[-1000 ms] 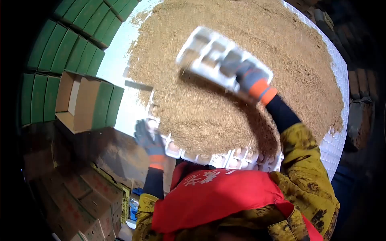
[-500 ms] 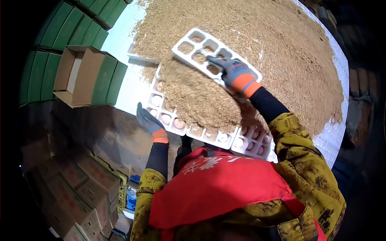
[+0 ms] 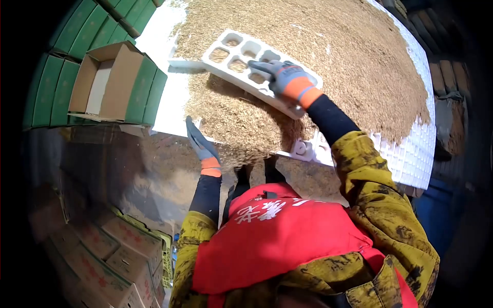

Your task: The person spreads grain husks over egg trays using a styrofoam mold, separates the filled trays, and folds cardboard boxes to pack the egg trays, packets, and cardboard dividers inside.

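Note:
My right hand [image 3: 289, 79], in a grey and orange glove, grips a white foam tray [image 3: 236, 82] with square cells by its long side. The tray is tilted over the brown husks, its near side against a heap of husks [image 3: 231, 113]. My left hand [image 3: 201, 143], gloved the same way, stands with straight fingers at the table's near edge, beside the heap, holding nothing. Husks spill over that edge. Right of the heap, part of another white tray [image 3: 314, 150] shows with a pale round thing in it; husks hide the rest of that row.
Husks [image 3: 354, 66] cover most of the white tabletop [image 3: 167, 102]. An open cardboard box [image 3: 115, 77] stands at the left by stacked green boxes [image 3: 84, 33]. More cartons [image 3: 118, 246] are stacked on the floor at lower left, next to a yellow crate [image 3: 167, 256].
My right hand has moved the foam tray left and slightly away from me. Husks now cover the egg-filled trays along the near edge, and some are falling off. My left hand has shifted slightly right.

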The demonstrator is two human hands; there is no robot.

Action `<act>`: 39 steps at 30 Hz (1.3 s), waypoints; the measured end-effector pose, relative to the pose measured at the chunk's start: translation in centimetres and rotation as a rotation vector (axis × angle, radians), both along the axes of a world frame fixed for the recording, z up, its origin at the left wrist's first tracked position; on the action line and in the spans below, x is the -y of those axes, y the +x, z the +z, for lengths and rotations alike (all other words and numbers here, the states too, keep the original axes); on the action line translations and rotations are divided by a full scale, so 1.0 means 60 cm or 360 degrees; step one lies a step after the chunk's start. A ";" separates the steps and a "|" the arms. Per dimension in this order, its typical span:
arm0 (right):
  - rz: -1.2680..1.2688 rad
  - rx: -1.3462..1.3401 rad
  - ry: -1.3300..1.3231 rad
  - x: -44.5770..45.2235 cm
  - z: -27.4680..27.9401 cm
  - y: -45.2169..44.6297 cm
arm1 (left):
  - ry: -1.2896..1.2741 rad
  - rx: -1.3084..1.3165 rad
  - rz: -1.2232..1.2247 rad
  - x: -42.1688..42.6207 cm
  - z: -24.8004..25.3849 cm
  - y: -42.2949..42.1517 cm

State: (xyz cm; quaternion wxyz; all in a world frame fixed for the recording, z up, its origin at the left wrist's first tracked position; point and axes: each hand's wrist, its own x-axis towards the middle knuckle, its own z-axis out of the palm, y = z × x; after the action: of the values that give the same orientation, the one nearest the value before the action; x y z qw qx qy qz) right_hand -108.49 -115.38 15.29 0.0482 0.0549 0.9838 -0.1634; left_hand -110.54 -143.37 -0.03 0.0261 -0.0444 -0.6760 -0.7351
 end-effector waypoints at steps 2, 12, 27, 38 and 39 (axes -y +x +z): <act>0.0086 0.0061 -0.0051 -0.016 -0.037 0.037 | -0.0005 0.0053 -0.0080 0.002 0.026 0.009; 0.0374 -0.0129 0.0417 0.069 -0.037 0.148 | -0.1883 -0.0599 -0.0042 -0.025 0.021 0.111; -0.0668 -0.0088 0.0210 -0.515 -0.012 0.434 | -0.1494 -0.0949 -0.0715 -0.377 0.150 0.346; 0.0615 -0.0250 0.0185 -0.262 -0.076 0.324 | -0.1464 -0.0636 0.0091 -0.280 0.048 0.329; 0.0623 -0.0127 0.0225 -0.263 -0.080 0.339 | -0.1606 -0.0729 0.0083 -0.289 0.044 0.347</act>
State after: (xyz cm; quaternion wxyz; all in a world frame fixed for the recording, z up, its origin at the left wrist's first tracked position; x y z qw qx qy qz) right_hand -88.16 -99.59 10.48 0.0361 -0.1404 0.9859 -0.0836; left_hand -89.69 -126.02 2.64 0.1661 -0.1933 -0.9222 -0.2908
